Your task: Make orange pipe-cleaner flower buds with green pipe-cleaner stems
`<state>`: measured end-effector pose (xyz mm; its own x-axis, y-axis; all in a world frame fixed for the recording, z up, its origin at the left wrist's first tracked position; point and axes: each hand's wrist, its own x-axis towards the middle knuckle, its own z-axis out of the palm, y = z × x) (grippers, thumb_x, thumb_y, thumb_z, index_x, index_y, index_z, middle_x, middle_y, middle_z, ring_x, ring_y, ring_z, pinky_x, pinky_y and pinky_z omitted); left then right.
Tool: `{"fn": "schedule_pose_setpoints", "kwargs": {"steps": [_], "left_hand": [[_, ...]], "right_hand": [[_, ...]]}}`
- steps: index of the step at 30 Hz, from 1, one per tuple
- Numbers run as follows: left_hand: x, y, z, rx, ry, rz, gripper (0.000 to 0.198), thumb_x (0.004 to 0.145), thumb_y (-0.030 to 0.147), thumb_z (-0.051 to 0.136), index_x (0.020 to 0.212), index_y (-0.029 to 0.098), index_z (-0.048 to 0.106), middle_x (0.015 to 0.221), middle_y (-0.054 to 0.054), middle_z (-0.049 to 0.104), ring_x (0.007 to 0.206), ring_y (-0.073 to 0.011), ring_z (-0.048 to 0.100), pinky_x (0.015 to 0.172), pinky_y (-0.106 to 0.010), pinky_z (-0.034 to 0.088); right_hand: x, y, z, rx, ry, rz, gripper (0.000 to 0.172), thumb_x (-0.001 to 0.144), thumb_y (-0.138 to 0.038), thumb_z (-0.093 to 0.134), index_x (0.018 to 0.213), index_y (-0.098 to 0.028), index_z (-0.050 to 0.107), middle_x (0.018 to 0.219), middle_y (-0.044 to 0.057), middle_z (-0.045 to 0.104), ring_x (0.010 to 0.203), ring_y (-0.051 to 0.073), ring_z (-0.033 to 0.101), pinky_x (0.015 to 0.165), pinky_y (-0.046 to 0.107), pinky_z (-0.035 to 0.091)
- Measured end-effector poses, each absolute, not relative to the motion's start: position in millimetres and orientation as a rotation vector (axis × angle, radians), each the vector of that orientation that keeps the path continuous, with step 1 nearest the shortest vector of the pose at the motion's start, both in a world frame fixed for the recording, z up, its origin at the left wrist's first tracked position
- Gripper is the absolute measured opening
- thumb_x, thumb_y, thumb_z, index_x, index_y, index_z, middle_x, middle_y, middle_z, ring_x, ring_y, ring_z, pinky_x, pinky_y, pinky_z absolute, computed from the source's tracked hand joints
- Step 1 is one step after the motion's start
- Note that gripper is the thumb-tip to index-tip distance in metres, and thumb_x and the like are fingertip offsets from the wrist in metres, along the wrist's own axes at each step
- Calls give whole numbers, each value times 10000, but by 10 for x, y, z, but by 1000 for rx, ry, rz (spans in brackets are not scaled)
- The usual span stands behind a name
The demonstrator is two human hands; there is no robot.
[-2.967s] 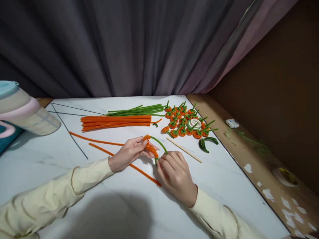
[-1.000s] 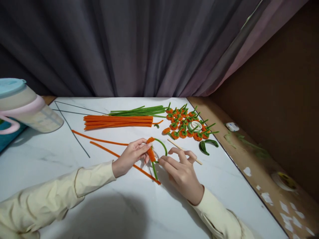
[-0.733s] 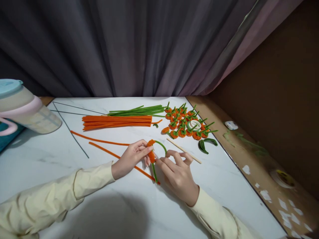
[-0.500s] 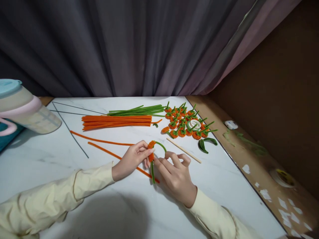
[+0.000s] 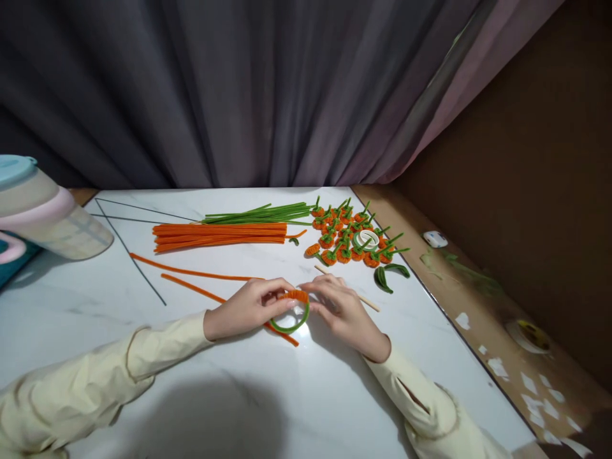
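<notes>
My left hand [image 5: 243, 308] and my right hand [image 5: 340, 310] meet over the white marble table [image 5: 201, 382], both pinching one small piece. It is an orange pipe-cleaner coil [image 5: 295, 295] with a green pipe cleaner [image 5: 291, 325] bent into a loop below it. The left fingers grip the coil's left end, the right fingers its right end. Two loose orange pipe cleaners [image 5: 191, 273] run off to the left, and one passes under my left hand.
At the back lie a bundle of orange pipe cleaners [image 5: 220, 234] and green ones [image 5: 261, 213]. Several finished little orange pumpkins [image 5: 347, 239] surround a white tape roll [image 5: 367, 240]. A wooden stick [image 5: 366, 299], two green leaves [image 5: 389, 274], thin dark wires [image 5: 129, 252] and a plastic jug [image 5: 43, 213] at the left.
The green stem, which arched above the coil and hung down, now curls into a loop under it. Both hands closed in on the coil and turned it level.
</notes>
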<state>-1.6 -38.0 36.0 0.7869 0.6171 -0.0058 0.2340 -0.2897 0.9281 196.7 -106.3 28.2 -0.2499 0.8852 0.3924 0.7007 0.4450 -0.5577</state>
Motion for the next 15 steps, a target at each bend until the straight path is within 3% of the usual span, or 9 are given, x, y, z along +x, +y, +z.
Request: {"fn": "schedule_pose_setpoints", "kwargs": {"steps": [2,7,11,15], "left_hand": [[-26,-389,367,2066,591,474,186,880,315,519,944,194,645,821,-24,636,704,-145,551,658,-217,400],[-74,-373,429,2310,484,468,213,894,334,514,1021,202,621,816,-37,639,719,-157,585,678,-216,410],[-120,-312,562,2360,439,362,212,905,332,501,1017,192,615,776,-24,644,685,-146,597,653,-202,414],[-145,-296,595,2428,359,420,223,938,256,430,999,193,635,822,-43,647,726,-146,598,688,-200,417]], "right_hand": [[1936,-1065,227,-1257,-2051,386,131,904,-187,506,968,-190,620,822,41,654,822,176,568,741,322,425],[1891,-1100,217,-1165,-2153,285,223,923,-125,398,861,-154,610,695,29,605,711,161,509,677,317,362],[1900,-1121,264,-1134,-2247,119,261,896,-81,352,891,-142,606,681,37,591,700,170,484,662,331,333],[1857,-1137,281,-1131,-2229,150,189,906,-127,396,940,-128,582,705,41,570,684,161,459,640,307,345]]}}
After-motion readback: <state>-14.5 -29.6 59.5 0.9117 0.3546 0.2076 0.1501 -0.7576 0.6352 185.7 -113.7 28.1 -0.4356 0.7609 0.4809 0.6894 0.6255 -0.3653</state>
